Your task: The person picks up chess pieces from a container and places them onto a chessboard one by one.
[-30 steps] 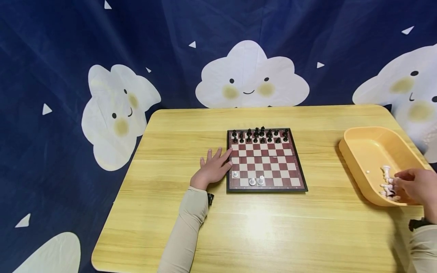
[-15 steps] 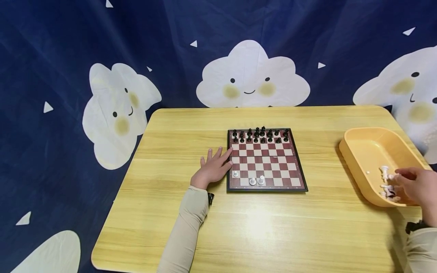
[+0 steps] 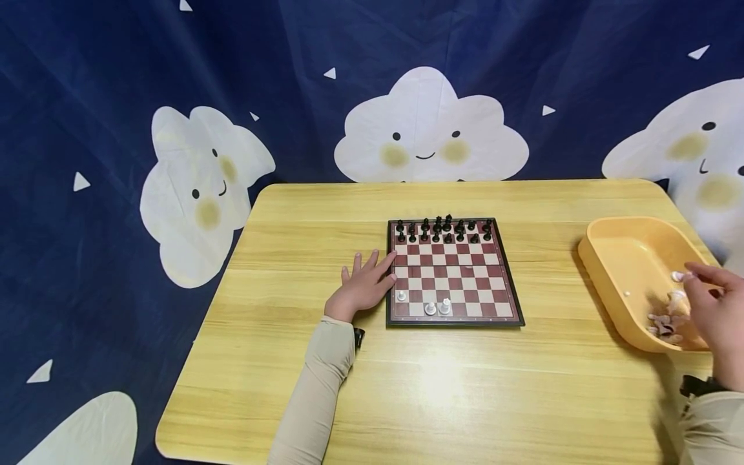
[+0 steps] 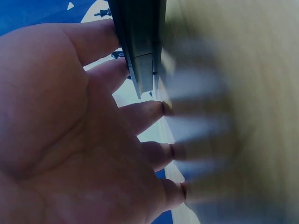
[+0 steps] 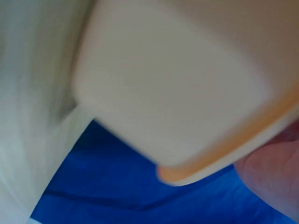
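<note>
My left hand point(image 3: 363, 289) lies with spread, straight fingers against the left edge of the chessboard point(image 3: 415, 285). In the left wrist view its thumb and index finger touch the dark board edge point(image 4: 140, 51). Two rows of black chess pieces point(image 3: 436, 237) stand at the board's far end. Three white pieces are at the near side, including a white chess piece point(image 3: 445, 306). Over the yellow tub point(image 3: 604, 287), my right hand point(image 3: 721, 316) pinches a white chess piece point(image 3: 677, 276) between thumb and fingertips; its kind is unclear. More white pieces point(image 3: 662, 326) lie below.
The wooden table point(image 3: 465, 394) carries the board and, at its right side, the tub. A tiny white bit point(image 3: 626, 294) lies in the tub. A blue cloud-patterned curtain point(image 3: 302, 129) hangs behind the table. The right wrist view is mostly the blurred tub wall point(image 5: 163, 84).
My right hand has risen from the heap in the tub, up and away, with a white chess piece pinched in its fingertips. My left hand has stayed at the board edge.
</note>
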### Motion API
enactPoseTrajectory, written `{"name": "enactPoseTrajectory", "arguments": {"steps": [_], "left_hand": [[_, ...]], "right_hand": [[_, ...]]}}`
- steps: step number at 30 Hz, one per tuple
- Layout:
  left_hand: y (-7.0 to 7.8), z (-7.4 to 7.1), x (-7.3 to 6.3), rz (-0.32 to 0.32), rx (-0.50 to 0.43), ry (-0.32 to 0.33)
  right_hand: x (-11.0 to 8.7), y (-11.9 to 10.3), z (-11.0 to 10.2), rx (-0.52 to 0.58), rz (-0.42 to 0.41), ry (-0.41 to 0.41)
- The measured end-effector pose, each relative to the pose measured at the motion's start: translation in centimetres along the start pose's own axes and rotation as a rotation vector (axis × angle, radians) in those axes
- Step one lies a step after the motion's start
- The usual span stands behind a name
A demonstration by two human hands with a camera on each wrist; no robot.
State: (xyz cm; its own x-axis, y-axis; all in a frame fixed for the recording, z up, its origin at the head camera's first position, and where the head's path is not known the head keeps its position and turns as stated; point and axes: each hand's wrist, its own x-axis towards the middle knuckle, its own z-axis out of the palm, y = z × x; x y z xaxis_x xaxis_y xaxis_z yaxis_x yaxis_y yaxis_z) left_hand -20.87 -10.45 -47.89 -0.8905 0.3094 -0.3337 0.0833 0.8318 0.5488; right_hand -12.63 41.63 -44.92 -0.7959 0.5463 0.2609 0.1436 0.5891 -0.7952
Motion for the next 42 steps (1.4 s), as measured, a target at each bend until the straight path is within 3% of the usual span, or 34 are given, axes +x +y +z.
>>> {"name": "enactPoseTrajectory", "arguments": {"steps": [3,8,15,20,26,30,34,42], "left_hand": [[0.1,-0.1,0.0,0.004,0.000,0.000],[0.1,-0.1,-0.1,0.001,0.005,0.000],[0.0,0.0,-0.1,0.000,0.000,0.004],[0.0,0.0,-0.2,0.001,-0.004,0.006],[0.0,0.0,-0.2,0.004,-0.007,0.003],[-0.1,0.0,-0.1,0.002,-0.003,0.002],[-0.1,0.0,-0.2,0.000,0.000,0.001],[0.1,-0.1,-0.1,0.004,0.001,0.002]], "right_hand": [[-0.3,-1.2,0.2,0.096,-0.055,0.061],[-1.5,-4.0,0.6,0.139,-0.106,0.117],[-3.6,-8.6,1.5,0.306,-0.162,0.053],[-4.8,-10.2,2.8,0.421,-0.357,0.005],[-6.0,-11.4,4.1,0.402,-0.564,0.000],[-6.6,-12.4,4.5,0.416,-0.606,-0.005],[-7.0,-13.2,4.7,0.361,-0.613,-0.022],[-7.0,-13.2,5.0,0.317,-0.697,-0.058]]}}
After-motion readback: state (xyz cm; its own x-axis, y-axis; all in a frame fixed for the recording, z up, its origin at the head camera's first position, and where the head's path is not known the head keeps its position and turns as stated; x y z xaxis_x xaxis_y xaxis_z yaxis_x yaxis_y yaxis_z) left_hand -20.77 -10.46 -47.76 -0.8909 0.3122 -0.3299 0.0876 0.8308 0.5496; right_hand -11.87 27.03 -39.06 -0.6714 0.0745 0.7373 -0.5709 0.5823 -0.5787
